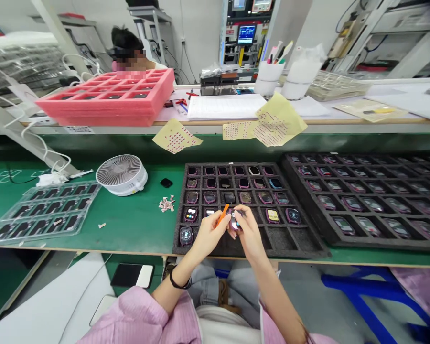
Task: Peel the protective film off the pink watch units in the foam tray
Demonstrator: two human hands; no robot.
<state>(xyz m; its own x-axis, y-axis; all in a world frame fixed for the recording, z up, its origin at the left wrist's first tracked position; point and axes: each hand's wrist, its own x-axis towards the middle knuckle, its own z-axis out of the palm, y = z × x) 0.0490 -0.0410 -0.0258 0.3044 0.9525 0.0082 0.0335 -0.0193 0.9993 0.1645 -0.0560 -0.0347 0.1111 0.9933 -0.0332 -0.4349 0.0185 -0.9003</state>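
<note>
My left hand (pixel 210 232) is closed around a thin orange stick-like tool (pixel 222 215), its end pointing up and away. In my right hand (pixel 249 230) is a smartwatch body (pixel 235 220) with a purple frame, gripped by its edges, its lit screen partly covered by my fingers. Both hands meet above the front part of a black foam tray (pixel 215 248). Watches of the same kind sit in the tray's compartments, among them one with a yellow screen (pixel 273 215) and one with a dark dial (pixel 186 235).
Right of it lies another black foam tray (pixel 308 224) of watches. A white fan (pixel 122 174), small paper scraps (pixel 166 204) and a clear plastic tray (pixel 39 210) are on the left. Pink foam (pixel 103 110) rests on the shelf, with a person behind it.
</note>
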